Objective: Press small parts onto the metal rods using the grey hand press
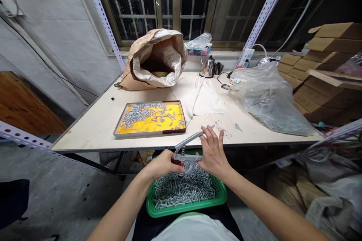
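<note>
A grey two-armed piece [190, 161] with a hinged lever [189, 139] is held in front of me, above the basket; its exact kind I cannot make out. A coil spring [183, 150] stands between the lever and the body, and a small red part [182, 164] shows beside my thumb. My left hand [166, 163] is closed around the body's left end. My right hand [212, 150] grips the other end, fingers on the raised lever and thumb at the lower body. Below, on my lap, a green basket [186, 211] holds many metal springs [183, 192].
On the table [93, 120] lies a shallow tray [149, 133] with a yellow lining and loose springs. Behind it an open paper sack [130, 67] rests on its side. A metal kettle [208, 67], a clear plastic bag [268, 94] and stacked cardboard boxes [325, 67] stand farther right.
</note>
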`<state>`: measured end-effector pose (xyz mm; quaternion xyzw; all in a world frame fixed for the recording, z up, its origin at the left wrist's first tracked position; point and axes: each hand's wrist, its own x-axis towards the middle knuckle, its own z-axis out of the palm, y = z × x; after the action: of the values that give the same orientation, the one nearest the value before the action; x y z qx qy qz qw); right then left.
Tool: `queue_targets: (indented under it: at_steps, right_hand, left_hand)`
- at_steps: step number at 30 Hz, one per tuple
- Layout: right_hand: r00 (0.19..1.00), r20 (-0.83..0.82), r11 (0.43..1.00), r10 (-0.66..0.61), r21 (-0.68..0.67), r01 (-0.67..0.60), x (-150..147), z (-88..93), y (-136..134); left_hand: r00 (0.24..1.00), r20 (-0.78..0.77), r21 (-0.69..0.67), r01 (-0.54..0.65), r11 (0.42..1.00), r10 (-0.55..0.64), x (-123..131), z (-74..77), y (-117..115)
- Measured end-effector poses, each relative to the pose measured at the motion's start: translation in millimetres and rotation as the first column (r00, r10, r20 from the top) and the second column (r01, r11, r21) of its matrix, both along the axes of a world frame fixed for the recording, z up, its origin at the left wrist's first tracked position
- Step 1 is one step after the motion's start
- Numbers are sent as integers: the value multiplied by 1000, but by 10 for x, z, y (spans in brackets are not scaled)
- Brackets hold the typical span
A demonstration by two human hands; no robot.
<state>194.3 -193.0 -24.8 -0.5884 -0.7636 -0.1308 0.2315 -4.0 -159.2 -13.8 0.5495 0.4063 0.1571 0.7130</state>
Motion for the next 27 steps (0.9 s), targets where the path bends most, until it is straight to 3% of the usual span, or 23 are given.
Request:
queue_targets:
  at_steps: [8, 12, 15, 22, 27]
  right_hand:
    - [999, 32, 997, 41, 65, -43, 71, -3, 36]
    - [987, 139, 996, 85, -14, -84, 154, -68, 130]
    - [974, 196, 991, 116, -91, -99, 169, -107, 198]
    - [978, 210, 994, -2, -111, 26, 76, 28, 191]
    - [990, 144, 1000, 0, -5, 0, 56, 91, 98]
  left_hand:
    - [999, 51, 15, -16, 1000, 15, -85, 54, -37]
    - [976, 47, 74, -216, 974, 212, -134, 57, -79]
    - [942, 43, 34, -335, 942, 334, -94, 64, -149]
    - [933, 39, -85, -353, 932, 357, -15, 85, -209]
    - [926, -42, 65, -371, 926, 374, 15, -29, -197]
